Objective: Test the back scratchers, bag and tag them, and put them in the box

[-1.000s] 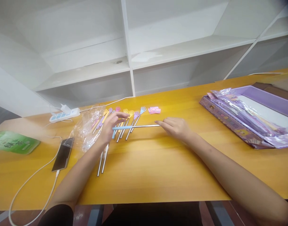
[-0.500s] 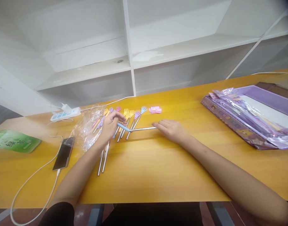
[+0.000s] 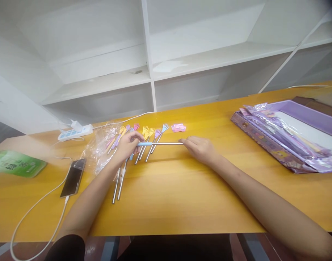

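Note:
A back scratcher with a pale blue handle and a thin metal rod is held level between my hands, above the table. My left hand is closed around its blue handle end. The fingers of my right hand pinch the far end of the rod, so that tip is hidden. Under and beside my left hand lie several more back scratchers with yellow, purple, pink and blue claw-shaped heads. Just beyond them rests a small stack of pink cards.
A crumpled clear plastic bag lies left of the back scratchers. Farther left are a charging phone, a green bottle or pack and a white power strip. At right stands a purple box holding plastic-wrapped items. White shelves rise behind the table.
The blue-handled back scratcher has turned from slanted to nearly level, and its handle end has shifted slightly. Both hands keep their hold, my right one a little farther right.

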The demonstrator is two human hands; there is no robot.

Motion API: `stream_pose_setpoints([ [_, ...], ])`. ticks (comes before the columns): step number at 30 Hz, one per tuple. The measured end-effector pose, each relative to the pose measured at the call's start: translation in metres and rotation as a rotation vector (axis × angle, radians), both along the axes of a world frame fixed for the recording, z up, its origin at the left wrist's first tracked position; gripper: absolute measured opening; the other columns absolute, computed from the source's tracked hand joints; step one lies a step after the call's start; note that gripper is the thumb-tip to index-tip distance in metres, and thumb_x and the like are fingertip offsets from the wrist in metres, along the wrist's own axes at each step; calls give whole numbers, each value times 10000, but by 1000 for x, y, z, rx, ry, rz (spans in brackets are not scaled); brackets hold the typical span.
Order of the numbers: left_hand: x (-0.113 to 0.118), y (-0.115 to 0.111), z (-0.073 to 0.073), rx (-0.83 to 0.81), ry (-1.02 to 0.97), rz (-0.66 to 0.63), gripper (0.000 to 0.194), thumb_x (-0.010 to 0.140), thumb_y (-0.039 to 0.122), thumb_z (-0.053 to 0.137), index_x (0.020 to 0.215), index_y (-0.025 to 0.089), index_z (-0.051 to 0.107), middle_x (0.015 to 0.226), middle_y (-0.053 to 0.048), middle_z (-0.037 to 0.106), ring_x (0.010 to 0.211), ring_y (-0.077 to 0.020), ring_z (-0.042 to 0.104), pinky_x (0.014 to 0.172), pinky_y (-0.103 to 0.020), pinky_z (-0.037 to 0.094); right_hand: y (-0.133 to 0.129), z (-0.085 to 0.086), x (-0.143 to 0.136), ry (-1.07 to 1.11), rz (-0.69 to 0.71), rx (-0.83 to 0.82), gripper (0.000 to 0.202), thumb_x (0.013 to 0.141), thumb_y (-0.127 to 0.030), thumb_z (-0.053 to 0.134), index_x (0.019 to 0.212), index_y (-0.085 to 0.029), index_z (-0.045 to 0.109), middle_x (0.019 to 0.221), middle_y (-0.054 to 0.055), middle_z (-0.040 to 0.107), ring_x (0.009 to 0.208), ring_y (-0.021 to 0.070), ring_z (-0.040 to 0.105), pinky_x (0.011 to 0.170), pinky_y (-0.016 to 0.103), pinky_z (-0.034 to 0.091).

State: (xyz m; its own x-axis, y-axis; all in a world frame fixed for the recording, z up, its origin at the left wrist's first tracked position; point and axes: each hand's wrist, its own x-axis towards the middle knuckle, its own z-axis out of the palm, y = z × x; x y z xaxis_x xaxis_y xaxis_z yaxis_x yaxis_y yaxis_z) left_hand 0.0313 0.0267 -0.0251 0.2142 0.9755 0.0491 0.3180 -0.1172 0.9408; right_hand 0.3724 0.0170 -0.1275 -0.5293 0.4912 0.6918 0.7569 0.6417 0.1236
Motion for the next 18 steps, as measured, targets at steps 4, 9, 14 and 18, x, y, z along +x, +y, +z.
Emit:
stream_pose_setpoints([
  [4, 2, -4, 1, -32, -69, -43, 139, 853, 270, 607, 846, 172, 706, 844, -40, 742, 729, -173, 737, 682, -307, 636, -1, 1, 1, 8, 5, -8, 312, 1033, -106, 467, 1156, -222, 729, 732, 22, 653, 666, 147, 539, 602, 299, 320],
  [9, 5, -7, -4, 20, -75, -95, 200, 898, 326, 609, 897, 171, 734, 944, -62, 762, 907, -229, 748, 845, -381, 641, -3, 7, 2, -38, 23, 83, 283, 1025, -68, 489, 1139, -186, 719, 724, 7, 649, 652, 132, 519, 591, 292, 304],
  [14, 9, -10, -13, 87, -119, -146, 275, 965, 330, 518, 939, 172, 742, 991, -75, 774, 950, -231, 731, 884, -361, 595, -6, 12, 2, -56, 38, 84, 267, 1029, -61, 490, 1129, -176, 710, 735, 5, 659, 667, 135, 534, 601, 290, 320],
  [18, 16, -17, -19, 50, -148, -179, 265, 967, 334, 523, 929, 168, 726, 972, -73, 774, 856, -216, 722, 857, -362, 590, -8, 10, 0, -51, 67, 58, 268, 1037, -78, 487, 1125, -184, 717, 725, 10, 645, 664, 139, 534, 600, 292, 319],
])
